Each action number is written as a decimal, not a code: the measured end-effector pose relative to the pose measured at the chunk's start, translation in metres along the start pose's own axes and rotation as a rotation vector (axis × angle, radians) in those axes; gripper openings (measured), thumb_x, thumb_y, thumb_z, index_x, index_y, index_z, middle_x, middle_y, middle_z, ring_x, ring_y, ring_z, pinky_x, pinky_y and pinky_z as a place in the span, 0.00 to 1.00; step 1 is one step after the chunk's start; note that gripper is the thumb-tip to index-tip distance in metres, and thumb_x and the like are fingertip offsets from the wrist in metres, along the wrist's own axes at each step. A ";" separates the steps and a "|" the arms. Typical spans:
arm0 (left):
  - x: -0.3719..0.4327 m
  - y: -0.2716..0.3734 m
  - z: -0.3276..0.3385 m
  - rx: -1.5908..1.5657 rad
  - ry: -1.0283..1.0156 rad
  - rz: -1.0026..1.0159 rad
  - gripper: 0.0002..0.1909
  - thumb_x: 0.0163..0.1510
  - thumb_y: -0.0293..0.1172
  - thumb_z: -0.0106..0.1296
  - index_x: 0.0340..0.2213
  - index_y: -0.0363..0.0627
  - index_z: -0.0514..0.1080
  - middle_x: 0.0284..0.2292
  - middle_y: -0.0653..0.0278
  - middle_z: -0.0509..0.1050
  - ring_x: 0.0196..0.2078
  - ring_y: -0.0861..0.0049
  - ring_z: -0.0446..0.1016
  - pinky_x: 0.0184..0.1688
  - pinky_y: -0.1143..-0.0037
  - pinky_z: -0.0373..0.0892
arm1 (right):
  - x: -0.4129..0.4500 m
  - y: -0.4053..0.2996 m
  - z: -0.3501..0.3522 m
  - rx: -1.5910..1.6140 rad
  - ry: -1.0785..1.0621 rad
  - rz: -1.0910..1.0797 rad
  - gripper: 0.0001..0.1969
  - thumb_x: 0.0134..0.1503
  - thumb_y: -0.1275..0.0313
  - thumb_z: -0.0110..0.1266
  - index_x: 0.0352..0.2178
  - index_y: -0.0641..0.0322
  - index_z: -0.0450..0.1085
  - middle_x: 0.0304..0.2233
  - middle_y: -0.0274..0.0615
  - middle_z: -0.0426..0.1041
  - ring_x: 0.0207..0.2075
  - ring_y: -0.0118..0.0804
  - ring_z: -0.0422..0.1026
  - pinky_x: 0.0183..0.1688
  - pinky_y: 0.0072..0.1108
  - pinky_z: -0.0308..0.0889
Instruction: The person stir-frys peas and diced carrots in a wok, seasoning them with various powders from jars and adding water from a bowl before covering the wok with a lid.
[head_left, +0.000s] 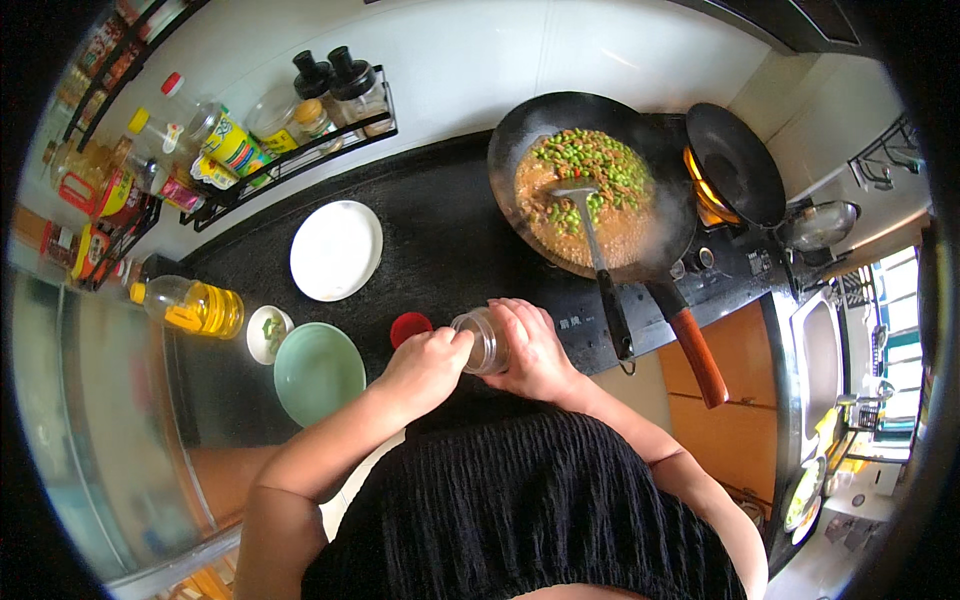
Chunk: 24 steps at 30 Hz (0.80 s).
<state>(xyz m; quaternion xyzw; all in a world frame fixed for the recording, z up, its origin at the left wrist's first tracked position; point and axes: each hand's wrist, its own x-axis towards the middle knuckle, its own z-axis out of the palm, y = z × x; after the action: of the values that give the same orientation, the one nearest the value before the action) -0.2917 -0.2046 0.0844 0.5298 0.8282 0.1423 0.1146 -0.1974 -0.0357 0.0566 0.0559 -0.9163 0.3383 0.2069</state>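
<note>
My right hand (531, 349) is wrapped around a clear plastic jar (482, 343) near the counter's front edge. The fingers of my left hand (435, 367) are closed at the jar's open mouth; what they pinch, if anything, is hidden. Just behind my left hand lies a red lid (409, 328). A large black wok (517, 217) holds green beans or peas with minced bits in bubbling brown sauce (626, 238). A metal spatula (586, 217) rests in it, its black handle over the rim, beside the wok's wooden handle (697, 356).
A green bowl (319, 375), a small white bowl (259, 337), an oil bottle (202, 306) and a white plate (336, 250) stand left. Behind are racks (292, 165) of seasonings. Flame shows under a second pan (735, 165). A sink (821, 360) lies far right.
</note>
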 end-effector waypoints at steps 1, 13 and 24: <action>0.002 0.000 -0.002 -0.001 -0.005 0.009 0.04 0.44 0.23 0.45 0.26 0.37 0.65 0.26 0.55 0.68 0.27 0.62 0.72 0.30 0.70 0.71 | 0.000 0.000 -0.001 0.009 0.006 -0.012 0.43 0.26 0.67 0.66 0.47 0.67 0.56 0.45 0.50 0.63 0.48 0.51 0.62 0.49 0.36 0.57; 0.010 -0.004 -0.015 -0.955 0.154 -0.279 0.05 0.47 0.22 0.51 0.26 0.31 0.73 0.20 0.59 0.74 0.19 0.78 0.72 0.21 0.80 0.68 | 0.000 -0.002 -0.001 0.124 0.179 -0.014 0.43 0.27 0.68 0.67 0.47 0.68 0.55 0.45 0.52 0.62 0.47 0.52 0.62 0.49 0.37 0.58; -0.005 -0.029 -0.016 -1.338 0.210 -0.491 0.05 0.49 0.24 0.51 0.28 0.33 0.73 0.20 0.65 0.72 0.18 0.87 0.68 0.19 0.87 0.64 | -0.007 -0.003 0.004 0.159 0.234 0.107 0.46 0.28 0.65 0.70 0.49 0.69 0.53 0.45 0.53 0.62 0.48 0.52 0.62 0.52 0.34 0.57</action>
<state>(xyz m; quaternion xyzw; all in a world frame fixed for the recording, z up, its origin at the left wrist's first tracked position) -0.3192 -0.2227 0.0896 0.1280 0.6656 0.6395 0.3629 -0.1921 -0.0412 0.0527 -0.0166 -0.8579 0.4248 0.2887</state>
